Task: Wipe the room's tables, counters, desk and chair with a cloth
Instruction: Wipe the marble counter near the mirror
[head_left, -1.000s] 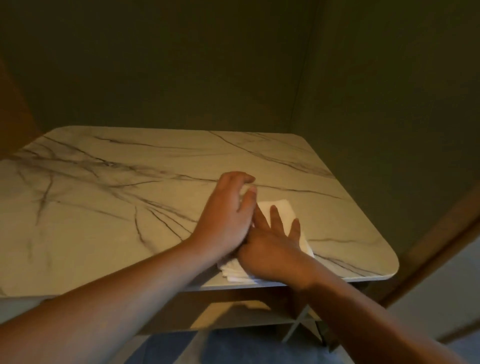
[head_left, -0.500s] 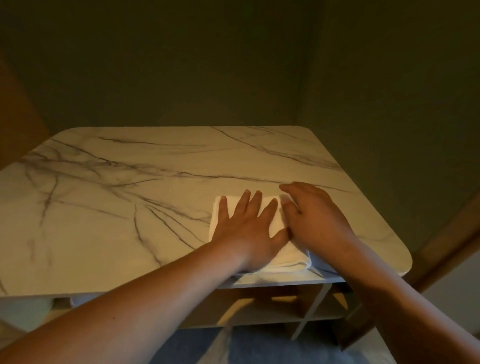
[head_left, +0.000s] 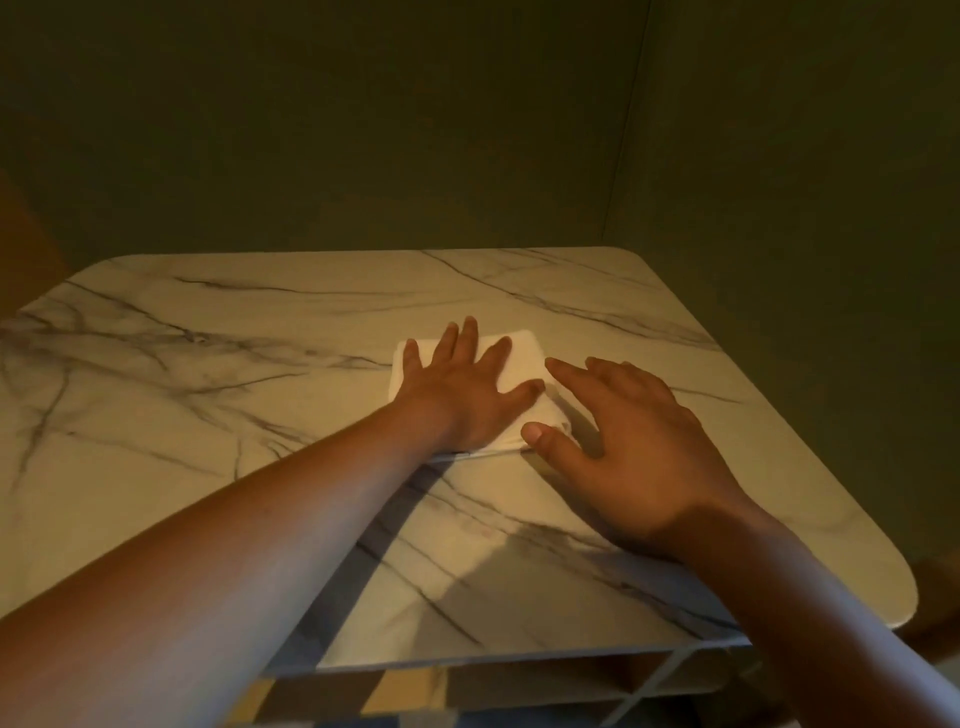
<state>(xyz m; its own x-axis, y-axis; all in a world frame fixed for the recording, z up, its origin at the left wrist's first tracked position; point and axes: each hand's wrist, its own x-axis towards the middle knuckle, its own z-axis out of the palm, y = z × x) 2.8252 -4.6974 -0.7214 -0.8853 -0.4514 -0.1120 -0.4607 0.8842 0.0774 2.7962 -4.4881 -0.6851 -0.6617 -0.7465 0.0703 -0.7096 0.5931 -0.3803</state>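
Observation:
A folded white cloth (head_left: 522, 361) lies flat near the middle of a marble-patterned tabletop (head_left: 208, 395) with dark veins. My left hand (head_left: 462, 387) presses down on the cloth with its fingers spread and straight. My right hand (head_left: 628, 441) is just right of the cloth, fingers loosely spread over the tabletop, its thumb touching the cloth's near right corner.
Dark green walls meet in a corner behind and to the right of the table. A lower shelf (head_left: 519, 691) shows under the near edge. A brown wooden piece (head_left: 21, 244) stands at the far left. The table's rounded right corner (head_left: 898, 597) is close to the wall.
My left hand has pushed the cloth away from the near edge toward the table's middle. My right hand has come off the cloth and now sits beside it.

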